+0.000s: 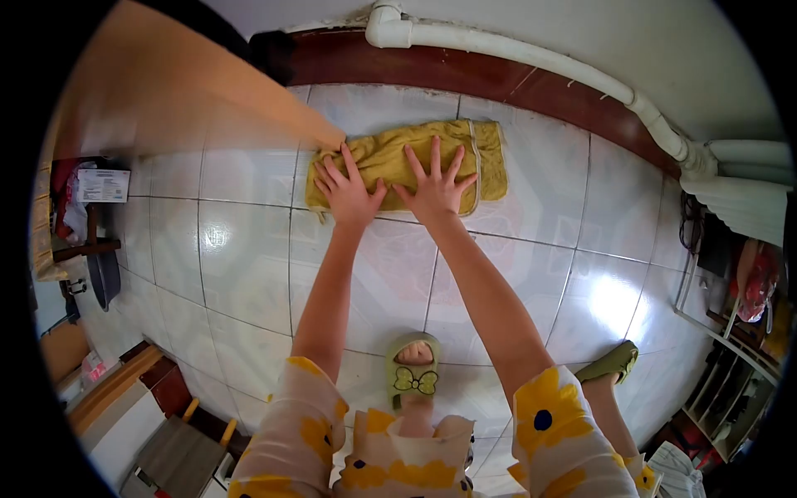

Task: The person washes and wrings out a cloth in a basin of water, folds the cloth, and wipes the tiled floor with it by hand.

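A mustard-yellow cloth [390,158], folded and a little wrinkled, lies flat on the tiled floor [365,282]. My left hand [350,195] rests palm down on its left part, fingers spread. Beside it, my right hand [437,183] presses on the cloth right of its middle, fingers also fanned out. A pale seam runs across the cloth near its right end, just past my right fingers. Both arms reach straight forward, and neither hand grips anything.
An orange-brown wooden panel [224,83] juts in from the upper left, its tip by the cloth. A white pipe [515,54] follows the wall above a dark red baseboard [332,62]. Green slippers [413,373] are on my feet. A rack [718,398] stands right, a stool [178,456] lower left.
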`<state>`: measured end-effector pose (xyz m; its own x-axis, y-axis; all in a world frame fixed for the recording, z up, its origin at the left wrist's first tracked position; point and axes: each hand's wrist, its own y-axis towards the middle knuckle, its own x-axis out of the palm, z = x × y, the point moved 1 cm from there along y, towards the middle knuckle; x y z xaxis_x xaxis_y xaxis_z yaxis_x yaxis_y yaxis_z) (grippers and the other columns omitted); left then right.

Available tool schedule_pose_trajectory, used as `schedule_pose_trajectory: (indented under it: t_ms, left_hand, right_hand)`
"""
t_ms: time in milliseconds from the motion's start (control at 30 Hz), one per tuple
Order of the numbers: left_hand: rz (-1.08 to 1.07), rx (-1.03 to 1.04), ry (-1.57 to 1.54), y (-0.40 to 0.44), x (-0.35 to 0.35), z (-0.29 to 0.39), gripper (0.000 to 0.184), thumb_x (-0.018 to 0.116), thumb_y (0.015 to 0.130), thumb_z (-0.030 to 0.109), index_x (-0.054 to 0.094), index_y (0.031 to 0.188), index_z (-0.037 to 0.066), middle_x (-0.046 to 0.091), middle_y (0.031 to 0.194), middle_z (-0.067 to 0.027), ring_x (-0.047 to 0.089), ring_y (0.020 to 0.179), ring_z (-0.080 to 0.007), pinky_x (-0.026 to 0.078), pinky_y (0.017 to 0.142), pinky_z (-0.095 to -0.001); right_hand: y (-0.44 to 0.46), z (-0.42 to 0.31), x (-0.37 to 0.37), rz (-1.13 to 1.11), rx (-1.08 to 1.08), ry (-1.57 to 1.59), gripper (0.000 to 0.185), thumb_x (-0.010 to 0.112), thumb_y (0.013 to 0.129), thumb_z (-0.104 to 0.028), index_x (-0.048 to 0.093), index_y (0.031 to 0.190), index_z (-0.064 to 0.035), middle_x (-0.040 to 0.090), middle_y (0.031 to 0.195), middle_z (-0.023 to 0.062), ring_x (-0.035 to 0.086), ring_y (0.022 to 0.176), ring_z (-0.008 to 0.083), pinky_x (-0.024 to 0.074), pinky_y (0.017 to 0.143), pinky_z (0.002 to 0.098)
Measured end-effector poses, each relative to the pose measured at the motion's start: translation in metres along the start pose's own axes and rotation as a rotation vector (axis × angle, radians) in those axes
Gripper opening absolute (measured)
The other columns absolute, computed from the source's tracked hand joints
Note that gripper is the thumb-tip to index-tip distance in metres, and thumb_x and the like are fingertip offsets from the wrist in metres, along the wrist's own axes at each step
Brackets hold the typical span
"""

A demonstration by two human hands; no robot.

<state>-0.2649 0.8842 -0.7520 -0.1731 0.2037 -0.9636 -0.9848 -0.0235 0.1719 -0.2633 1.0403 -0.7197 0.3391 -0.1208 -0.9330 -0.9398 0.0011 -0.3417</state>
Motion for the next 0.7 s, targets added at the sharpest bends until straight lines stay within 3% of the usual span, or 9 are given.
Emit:
schedule_pose_trajectory:
  t_ms: [167,467,700]
  left_hand:
    - [-0.039,0.058,-0.060,0.028,-0.003,-0.001,0.095,0.064,0.074,0.046,0.014,0.145,0.008,0.021,0.137,-0.0287,0.019,0.127,-0.0560,0.022,0.099,-0.0647]
    - [-0.202,0.127,0.063,0.075,0.020,-0.006,0.100,0.059,0.075,0.057,0.006,0.147,0.013,0.006,0.150,-0.0243,0.009,0.133,-0.0528,0.016,0.102,-0.0650]
    - [-0.301,0.146,0.089,0.086,0.018,-0.009,0.102,0.060,0.073,0.058,0.004,0.147,0.015,0.003,0.150,-0.0237,0.005,0.135,-0.0508,0.013,0.103,-0.0643]
  right_hand:
    - [0.018,-0.002,-0.008,-0.040,0.046,-0.017,0.076,0.038,0.082,-0.070,0.006,0.145,-0.0405,-0.006,0.154,0.0081,-0.004,0.135,0.0501,0.0146,0.094,0.0765]
    - [0.049,0.012,-0.011,-0.058,0.041,0.062,0.077,0.036,0.082,-0.072,0.006,0.145,-0.0411,-0.009,0.154,0.0024,-0.015,0.137,0.0432,0.0005,0.097,0.0750]
    - [0.041,0.009,-0.011,-0.078,0.089,0.056,0.076,0.032,0.082,-0.073,0.002,0.145,-0.0413,-0.013,0.153,0.0010,-0.015,0.137,0.0410,0.0008,0.098,0.0740]
